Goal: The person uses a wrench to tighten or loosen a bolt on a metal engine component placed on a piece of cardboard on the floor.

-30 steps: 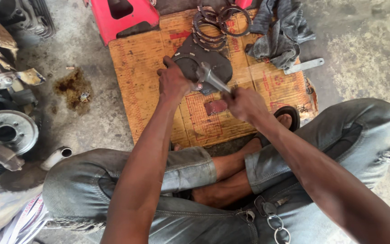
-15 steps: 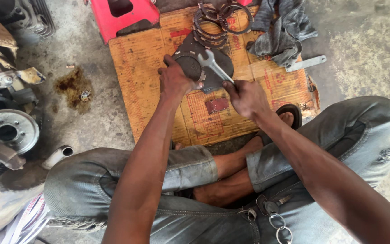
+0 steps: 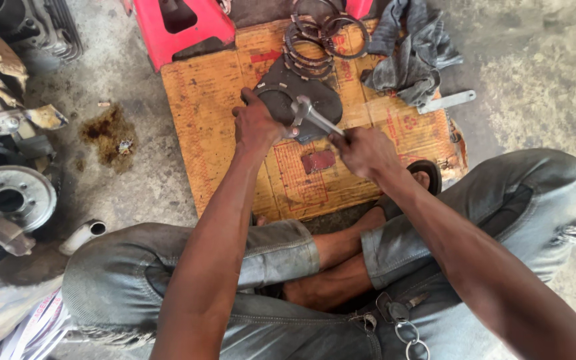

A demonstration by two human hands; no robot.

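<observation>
The shiny steel wrench (image 3: 313,118) ran its long axis diagonally, its ring head up-left over the dark grey, roughly triangular metal cover plate (image 3: 301,100), its handle down-right. The plate lay flat and grimy on the orange-printed cardboard sheet (image 3: 208,120) on the concrete floor (image 3: 135,180). The right hand (image 3: 366,152) was clenched round the wrench handle; the left hand (image 3: 256,125) gripped the plate's near-left edge. Rusty metal rings (image 3: 318,40) lay stacked just beyond, a grey rag (image 3: 411,53) alongside.
</observation>
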